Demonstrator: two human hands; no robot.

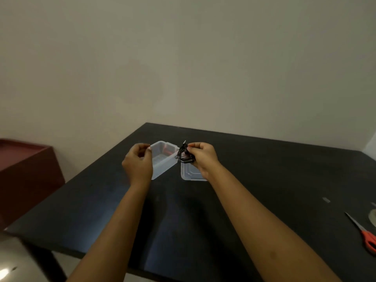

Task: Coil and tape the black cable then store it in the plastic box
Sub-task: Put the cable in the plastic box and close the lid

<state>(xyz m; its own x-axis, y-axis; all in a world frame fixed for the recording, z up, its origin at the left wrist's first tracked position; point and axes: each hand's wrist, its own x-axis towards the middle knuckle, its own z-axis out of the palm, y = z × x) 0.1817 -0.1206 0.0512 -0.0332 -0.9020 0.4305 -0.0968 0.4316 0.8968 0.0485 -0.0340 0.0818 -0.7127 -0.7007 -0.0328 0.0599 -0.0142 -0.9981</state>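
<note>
A: What is sitting nearest the camera?

B: Two bare forearms are rising from the bottom edge toward the middle of the frame, crossing the dark surface (264, 159). At the lower right edge, a pair of scissors (364, 234) with orange-red handles is lying flat, blades pointing toward the upper left. A small pale scrap is lying just above them, too small to identify.

A: And the hands?

B: The right hand (203, 157), just right of centre, is pinching the black cable (184, 154) between thumb and fingers. The cable is bunched into a small coil and is hanging in the air, a thin end sticking up from its top. The hand is closed on it. The left hand (139, 161), left of centre, is curling loosely, with fingertips close to the thumb. Whether it is gripping anything cannot be told. The two hands are staying well apart from each other.

A: Where is the box lying?

B: The clear plastic box (164, 159) is resting on the surface between the hands, partly behind the left hand, open at the top. Something reddish is showing inside it, blurred. A clear plastic lid (190, 173) is lying flat just beside the box, below the cable and partly behind the right wrist.

A: Farther back?

B: A dark red cabinet (26, 165) is standing at the left edge, and a plain pale wall (183, 58) is filling the upper half.
</note>
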